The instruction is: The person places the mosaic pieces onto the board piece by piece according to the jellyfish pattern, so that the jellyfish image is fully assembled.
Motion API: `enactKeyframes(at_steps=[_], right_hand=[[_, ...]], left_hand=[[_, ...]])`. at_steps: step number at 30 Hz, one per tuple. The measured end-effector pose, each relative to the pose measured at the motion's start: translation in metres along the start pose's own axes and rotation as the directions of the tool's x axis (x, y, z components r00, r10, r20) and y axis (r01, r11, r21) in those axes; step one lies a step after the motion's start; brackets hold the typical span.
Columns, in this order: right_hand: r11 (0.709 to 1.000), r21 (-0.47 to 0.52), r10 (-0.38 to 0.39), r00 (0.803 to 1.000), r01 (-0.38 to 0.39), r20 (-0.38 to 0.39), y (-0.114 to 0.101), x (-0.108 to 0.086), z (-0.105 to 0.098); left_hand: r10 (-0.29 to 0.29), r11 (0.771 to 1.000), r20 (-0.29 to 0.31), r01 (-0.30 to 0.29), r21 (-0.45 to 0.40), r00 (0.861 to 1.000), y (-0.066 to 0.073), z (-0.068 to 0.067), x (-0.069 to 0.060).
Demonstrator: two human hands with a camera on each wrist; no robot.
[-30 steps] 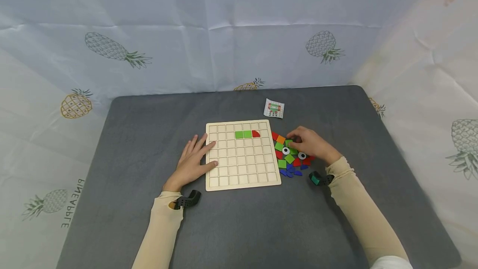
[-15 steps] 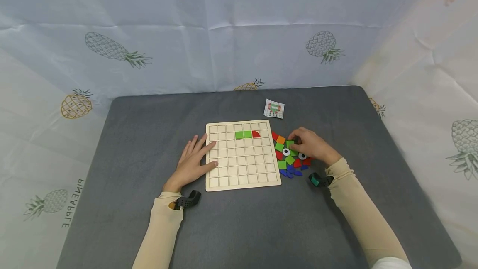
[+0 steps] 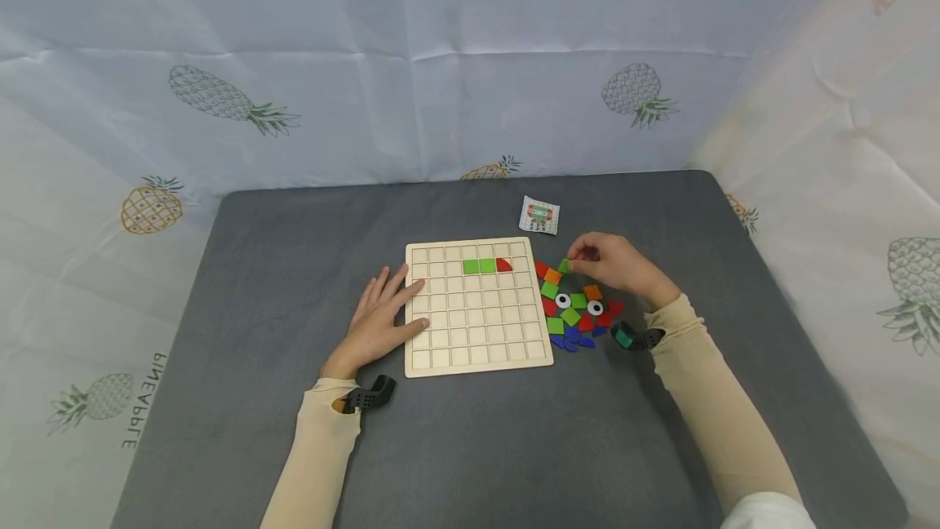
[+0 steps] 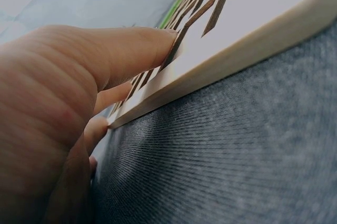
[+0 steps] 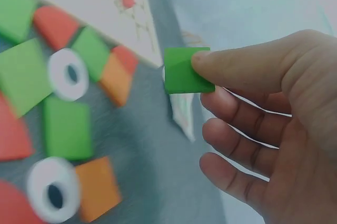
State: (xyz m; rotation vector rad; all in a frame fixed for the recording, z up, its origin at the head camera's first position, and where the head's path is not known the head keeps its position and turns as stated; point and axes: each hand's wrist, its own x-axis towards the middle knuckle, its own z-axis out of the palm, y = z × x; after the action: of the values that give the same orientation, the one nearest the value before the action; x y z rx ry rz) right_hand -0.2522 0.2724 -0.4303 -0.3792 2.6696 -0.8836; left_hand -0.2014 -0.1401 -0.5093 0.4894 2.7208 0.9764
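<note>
A pale wooden grid board [image 3: 470, 308] lies on the table, with two green squares [image 3: 479, 266] and a red quarter-round piece [image 3: 503, 265] in a row near its top. My left hand [image 3: 378, 325] rests at the board's left edge, fingers spread and thumb on the surface, as the left wrist view also shows. Between thumb and forefinger, my right hand [image 3: 617, 264] pinches a green square tile [image 5: 179, 71], lifted above the table. Below it lies a loose pile of tiles: green squares, orange squares [image 3: 591, 292], red pieces, blue pieces [image 3: 571, 335] and white rings with dark centres [image 3: 562, 300].
A small printed card [image 3: 539, 215] with a coloured grid picture lies behind the board's right corner. The grey table [image 3: 470, 447] meets a pineapple-print cloth [image 3: 441, 104] at the back.
My right hand has lifted a green square from the pile and moved slightly up and away from it, uncovering an orange square. The left hand has stayed in place.
</note>
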Motion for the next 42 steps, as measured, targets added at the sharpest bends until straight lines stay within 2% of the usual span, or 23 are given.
enactKeyframes(at_steps=[8,13,17,24,33,42], right_hand=[[0.999,0.016,-0.040,0.999,0.040,0.016,-0.023,0.020,-0.006],[0.995,0.015,-0.103,0.995,0.102,0.013,-0.044,0.034,-0.004],[0.985,-0.010,-0.171,0.985,0.171,0.011,-0.059,0.045,-0.004],[0.967,0.018,-0.256,0.966,0.255,0.037,-0.082,0.061,0.000],[0.961,0.081,-0.269,0.960,0.263,0.074,-0.102,0.081,0.008],[0.957,0.132,-0.275,0.954,0.258,0.124,-0.103,0.103,0.022]], left_hand=[[0.011,1.000,0.005,-0.011,0.001,1.000,-0.002,0.001,0.000],[0.006,1.000,0.007,-0.006,-0.001,1.000,-0.001,0.000,-0.001],[-0.002,1.000,0.005,0.002,-0.006,1.000,0.000,-0.001,-0.002],[0.002,1.000,0.001,-0.002,-0.003,1.000,-0.001,0.000,-0.002],[0.009,1.000,0.001,-0.009,-0.015,1.000,0.001,-0.001,-0.001],[0.003,1.000,0.008,-0.003,-0.014,1.000,0.001,-0.002,-0.001]])
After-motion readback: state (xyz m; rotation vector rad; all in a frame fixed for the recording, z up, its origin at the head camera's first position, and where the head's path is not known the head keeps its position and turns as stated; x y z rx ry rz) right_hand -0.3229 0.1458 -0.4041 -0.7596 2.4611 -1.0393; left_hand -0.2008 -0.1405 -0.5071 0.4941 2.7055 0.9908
